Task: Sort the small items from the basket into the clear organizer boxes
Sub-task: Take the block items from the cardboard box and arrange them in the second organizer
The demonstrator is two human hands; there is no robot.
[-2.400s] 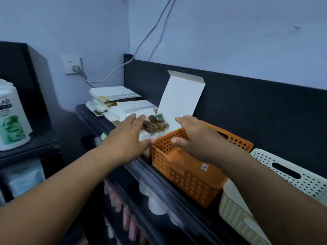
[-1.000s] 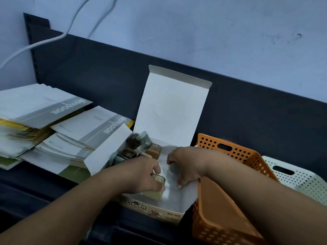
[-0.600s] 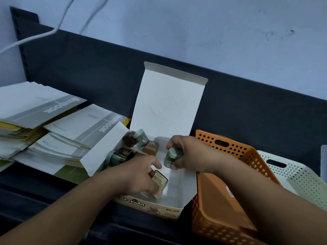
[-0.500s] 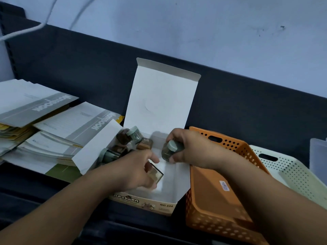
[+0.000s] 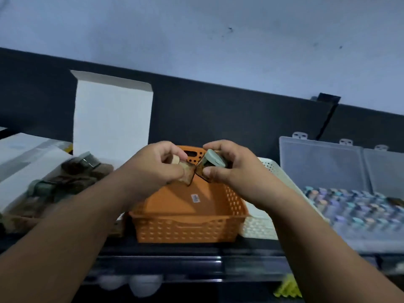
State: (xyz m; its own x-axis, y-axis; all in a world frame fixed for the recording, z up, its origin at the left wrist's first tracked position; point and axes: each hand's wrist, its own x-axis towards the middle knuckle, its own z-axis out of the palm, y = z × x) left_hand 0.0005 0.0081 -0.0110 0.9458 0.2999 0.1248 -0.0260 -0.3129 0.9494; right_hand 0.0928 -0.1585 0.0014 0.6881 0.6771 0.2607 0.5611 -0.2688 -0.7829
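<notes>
Lifted out of the white carton (image 5: 111, 119), the tan-lidded jar (image 5: 185, 173) is now pinched by the left hand (image 5: 153, 169) and the green-lidded jar (image 5: 211, 164) by the right hand (image 5: 231, 170), both held over the orange basket (image 5: 185, 229). The clear organizer box (image 5: 319, 165) at the right is probably next.

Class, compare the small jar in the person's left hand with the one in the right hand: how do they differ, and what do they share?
The left-hand jar has a pale tan cap; the right-hand jar has a grey-green cap. The left-hand jar's cap leans left, the right-hand jar's leans right. Both are small, held over the orange basket, bases nearly meeting.
</notes>
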